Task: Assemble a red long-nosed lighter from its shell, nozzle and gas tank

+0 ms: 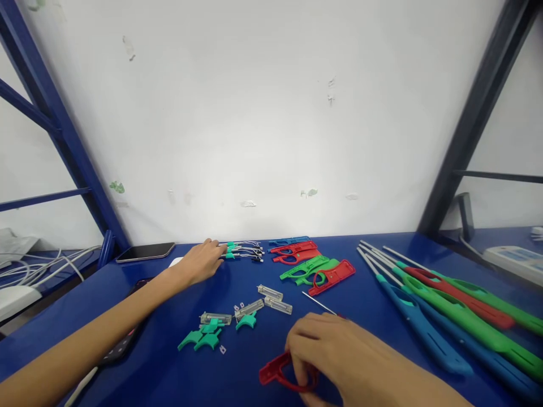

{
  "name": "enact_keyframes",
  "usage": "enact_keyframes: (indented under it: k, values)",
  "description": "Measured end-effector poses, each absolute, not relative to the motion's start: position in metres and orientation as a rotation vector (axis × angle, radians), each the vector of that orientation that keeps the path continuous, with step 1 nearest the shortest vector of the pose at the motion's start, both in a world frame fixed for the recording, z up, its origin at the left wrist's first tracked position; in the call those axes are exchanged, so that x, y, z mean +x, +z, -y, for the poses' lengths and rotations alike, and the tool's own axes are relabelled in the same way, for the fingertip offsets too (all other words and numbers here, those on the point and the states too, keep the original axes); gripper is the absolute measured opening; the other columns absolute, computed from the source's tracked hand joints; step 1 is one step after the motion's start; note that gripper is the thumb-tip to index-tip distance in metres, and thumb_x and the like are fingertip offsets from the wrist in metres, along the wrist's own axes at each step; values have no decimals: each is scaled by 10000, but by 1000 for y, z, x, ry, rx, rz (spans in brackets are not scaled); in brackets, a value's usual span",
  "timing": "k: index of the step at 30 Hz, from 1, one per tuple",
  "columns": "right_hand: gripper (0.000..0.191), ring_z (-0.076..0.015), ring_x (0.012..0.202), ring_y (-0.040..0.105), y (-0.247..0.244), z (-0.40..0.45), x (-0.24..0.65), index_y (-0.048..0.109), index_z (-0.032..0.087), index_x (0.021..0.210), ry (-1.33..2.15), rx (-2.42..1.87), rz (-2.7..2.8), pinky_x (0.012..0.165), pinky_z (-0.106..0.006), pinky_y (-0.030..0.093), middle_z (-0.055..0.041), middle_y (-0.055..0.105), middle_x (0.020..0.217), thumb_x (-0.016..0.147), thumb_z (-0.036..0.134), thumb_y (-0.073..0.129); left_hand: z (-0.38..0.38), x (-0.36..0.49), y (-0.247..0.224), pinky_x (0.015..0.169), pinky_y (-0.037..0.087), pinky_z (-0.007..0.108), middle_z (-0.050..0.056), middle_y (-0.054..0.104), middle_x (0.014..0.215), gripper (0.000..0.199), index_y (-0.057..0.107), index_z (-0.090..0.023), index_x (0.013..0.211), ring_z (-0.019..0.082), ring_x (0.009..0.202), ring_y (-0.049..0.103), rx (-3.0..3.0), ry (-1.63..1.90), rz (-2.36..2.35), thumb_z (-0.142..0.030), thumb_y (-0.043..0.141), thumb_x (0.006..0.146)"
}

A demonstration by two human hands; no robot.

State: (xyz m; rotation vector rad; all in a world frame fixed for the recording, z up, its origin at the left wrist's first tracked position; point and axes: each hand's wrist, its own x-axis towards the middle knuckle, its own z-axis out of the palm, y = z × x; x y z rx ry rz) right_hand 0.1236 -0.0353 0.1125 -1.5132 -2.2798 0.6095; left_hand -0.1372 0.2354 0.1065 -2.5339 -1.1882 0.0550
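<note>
My left hand (pixel 201 261) reaches to the far side of the table, its fingers curled together at a bunch of lighter rods with green collars (pixel 230 255) and thin wires; the palm side is hidden. My right hand (pixel 324 345), near the front edge, is closed on a red lighter shell half (pixel 275 370), with fingers through its trigger loop. Past that hand lies a screwdriver (pixel 320 302), its handle partly covered. Between the hands are several clear fuel tanks (pixel 278 305), green triggers (pixel 207 339) and tiny pale pieces (pixel 223 350).
Red, green and blue shell halves (pixel 335 275) lie at the back middle. Several lighters with long rods (pixel 449 305) fan out on the right. A phone (pixel 146 252) rests at the back left, and a dark object (pixel 119 345) sits under my left forearm. Blue posts (pixel 70 135) flank the table.
</note>
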Motion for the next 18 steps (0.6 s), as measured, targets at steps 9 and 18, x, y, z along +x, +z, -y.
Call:
enact_keyframes:
  k: [9,18]
  values:
    - [294,-158,1024,673,113,38,124,681,321,939,722,-1706,2263,812,-253,417,107,713,1096,840,94,839,-255,-143,84,952,610,490,112,654,1363,390,629,-185,1360,271,1145,691,-2548,8,1215,-387,695,1032]
    - [390,-141,887,667,122,36,125,707,346,955,732,-1872,2147,690,-236,398,104,719,1053,758,23,802,-244,-147,93,950,611,487,111,657,1358,384,633,-185,1354,268,1140,692,-2564,-154,1119,-386,694,1033]
